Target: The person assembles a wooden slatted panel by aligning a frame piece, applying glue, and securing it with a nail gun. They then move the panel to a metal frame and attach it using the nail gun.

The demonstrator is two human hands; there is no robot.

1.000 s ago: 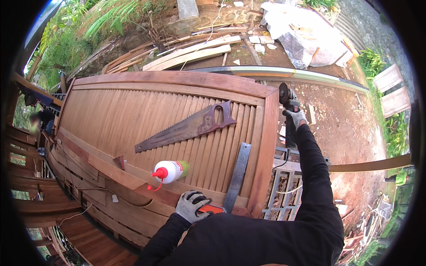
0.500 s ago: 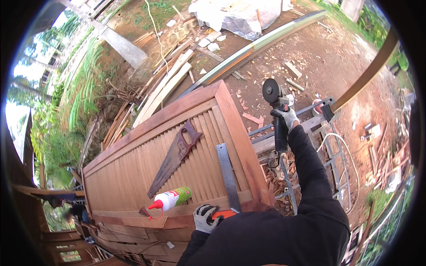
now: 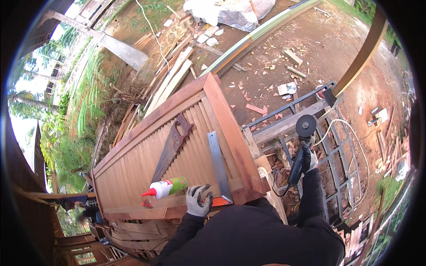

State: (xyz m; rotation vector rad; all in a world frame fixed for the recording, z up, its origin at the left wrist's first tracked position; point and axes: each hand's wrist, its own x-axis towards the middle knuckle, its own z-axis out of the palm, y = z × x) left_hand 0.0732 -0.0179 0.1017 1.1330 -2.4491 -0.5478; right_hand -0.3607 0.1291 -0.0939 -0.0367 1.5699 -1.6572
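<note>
My right hand (image 3: pixel 312 160), in a grey work glove, grips the black body of an angle grinder (image 3: pixel 299 165). Its dark disc (image 3: pixel 305 126) points away from me, over a metal frame right of the panel. My gloved left hand (image 3: pixel 198 201) is beside the orange stock of a try square (image 3: pixel 217 164), fingers curved and apart, holding nothing that I can see. The square lies on a slatted wooden panel (image 3: pixel 236 139). Left of that hand lies a white and green glue bottle (image 3: pixel 165 188) with a red nozzle. Beyond it rests a handsaw (image 3: pixel 174 146).
The grey metal frame (image 3: pixel 330 155) stands over wood scraps, with a pale cable (image 3: pixel 364 155) looping beside it. A curved timber (image 3: pixel 366 53) rises at the right. Long boards (image 3: pixel 171 84) lie beyond the panel. Another person (image 3: pixel 91 214) is at the far left.
The grinder and my right hand have come down and to the right, nearer my body. My left hand has come off the square's orange stock and moved slightly left. The view has shifted.
</note>
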